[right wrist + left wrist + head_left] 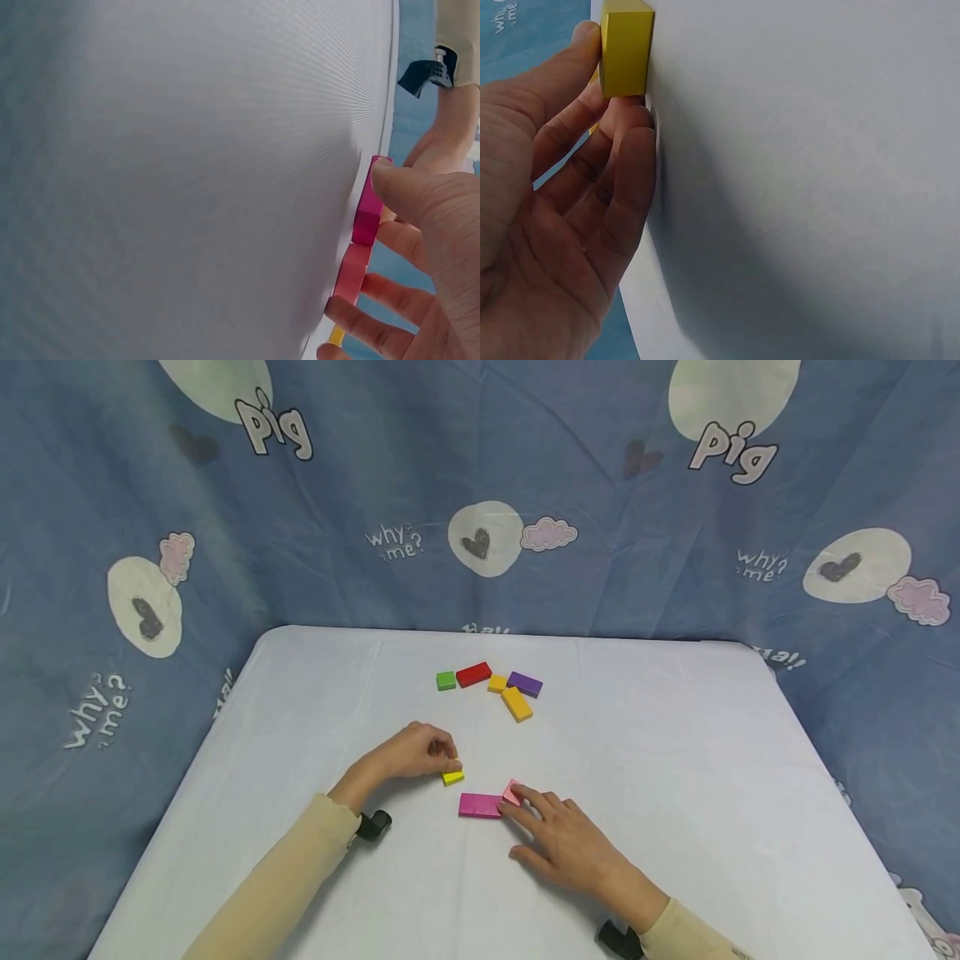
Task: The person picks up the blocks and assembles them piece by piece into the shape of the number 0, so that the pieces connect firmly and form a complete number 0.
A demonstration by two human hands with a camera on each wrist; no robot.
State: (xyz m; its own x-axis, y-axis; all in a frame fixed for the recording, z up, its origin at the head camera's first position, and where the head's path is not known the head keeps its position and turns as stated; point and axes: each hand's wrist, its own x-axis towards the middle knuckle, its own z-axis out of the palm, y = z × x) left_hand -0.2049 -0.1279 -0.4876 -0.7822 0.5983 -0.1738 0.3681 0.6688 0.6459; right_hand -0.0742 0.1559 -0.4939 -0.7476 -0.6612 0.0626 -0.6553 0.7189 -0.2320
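My left hand pinches a small yellow block between thumb and fingers, close over the white table; the left wrist view shows the yellow block at the thumb tip. To its lower right lies a flat magenta block, with a shorter pink block at its right end. My right hand is spread beside these two, fingertips right at the pink block and at the magenta one's right end. In the right wrist view, the thumb overlaps the magenta block and fingers reach along the pink block.
Farther back on the white table lie a green block, a red block, a small orange-yellow block, a purple block and a longer orange-yellow block. A blue printed cloth hangs behind.
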